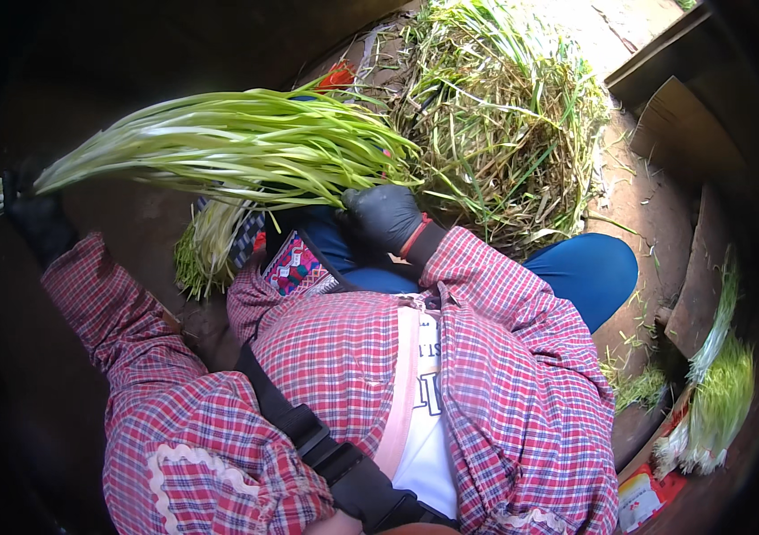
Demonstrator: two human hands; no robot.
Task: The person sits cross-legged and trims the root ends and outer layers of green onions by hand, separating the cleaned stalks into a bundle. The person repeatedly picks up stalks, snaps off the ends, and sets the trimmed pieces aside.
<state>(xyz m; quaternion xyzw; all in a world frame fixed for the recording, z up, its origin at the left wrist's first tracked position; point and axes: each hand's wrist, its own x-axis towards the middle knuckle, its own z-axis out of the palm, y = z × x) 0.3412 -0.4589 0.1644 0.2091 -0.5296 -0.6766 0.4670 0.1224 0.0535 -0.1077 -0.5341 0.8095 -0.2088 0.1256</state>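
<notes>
A long bunch of chive-like greens [237, 138], white at the root end and pale green at the leaf end, stretches sideways across my lap. In a black glove, my left hand [41, 218] is closed round its white end at the far left. My right hand [384, 218], also black-gloved, has its fingers curled at the leaf end by my blue-clad legs; the leaves partly cover the fingertips. Below the held bunch, another bunch of greens [210, 241] lies beside my leg, partly hidden.
A big heap of loose green and dry leaves [504, 134] lies ahead on the brown floor. Pieces of cardboard [687, 129] stand at the right. More bundled greens [718, 401] lie at the lower right beside a red package [651, 499]. An orange-red item [337, 75] sits behind the bunch.
</notes>
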